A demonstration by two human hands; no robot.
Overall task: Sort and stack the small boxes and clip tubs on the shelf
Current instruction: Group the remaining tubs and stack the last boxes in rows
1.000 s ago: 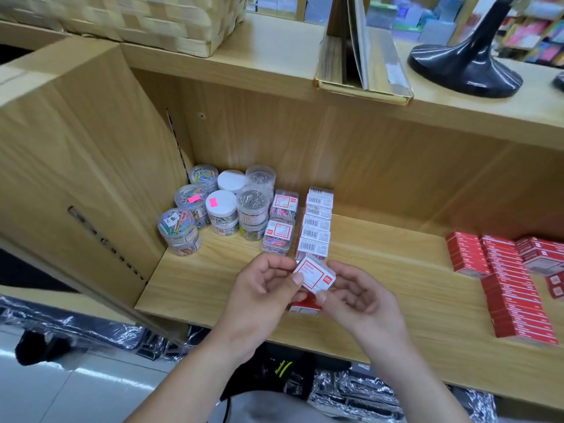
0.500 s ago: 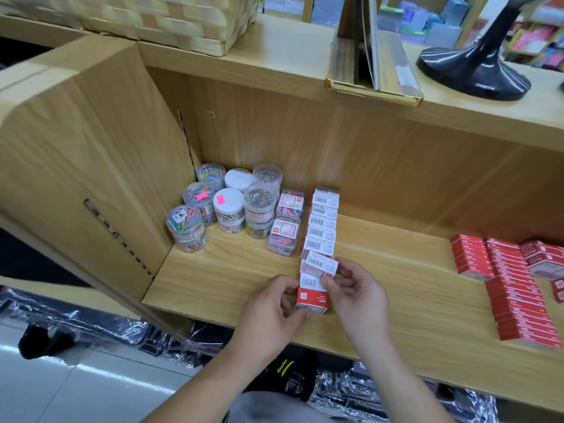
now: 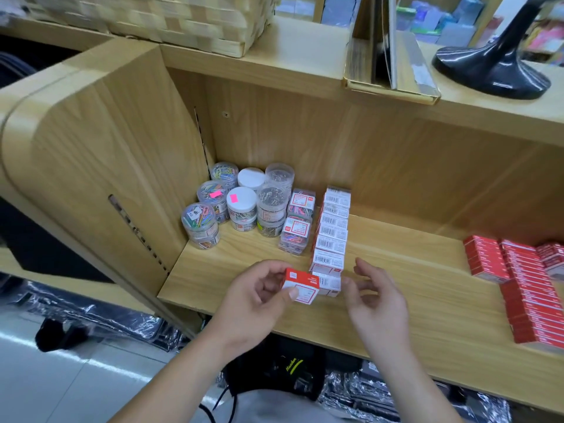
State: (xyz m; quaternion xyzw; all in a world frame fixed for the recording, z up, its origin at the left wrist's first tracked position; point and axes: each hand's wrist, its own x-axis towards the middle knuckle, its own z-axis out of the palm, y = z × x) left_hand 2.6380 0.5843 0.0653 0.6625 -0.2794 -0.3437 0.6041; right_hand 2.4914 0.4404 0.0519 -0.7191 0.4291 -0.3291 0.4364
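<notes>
Head view | my left grip [image 3: 253, 303] pinches a red-and-white small box [image 3: 302, 285] above the shelf [image 3: 412, 294] front, beside the box row [image 3: 332, 233] | right grip [image 3: 377, 297] spread, empty | box likely light, stiff cardboard; hold by side faces

A light wood shelving unit [image 3: 396, 154] is filling the view, its rounded side panel [image 3: 91, 148] standing at the left and its back rising behind the shelf board [image 3: 457, 315]. The countertop [image 3: 290, 65] above is carrying a woven basket [image 3: 171, 19], a cardboard tray [image 3: 406, 74] and a glossy black stand base [image 3: 488, 71]. A pale glossy floor [image 3: 61, 377] is reflecting streaks of light at the near left, silvery wrapped packages [image 3: 100, 312] are lying under the unit, and blurred colourful shop shelves [image 3: 543, 35] are showing at the far right.
</notes>
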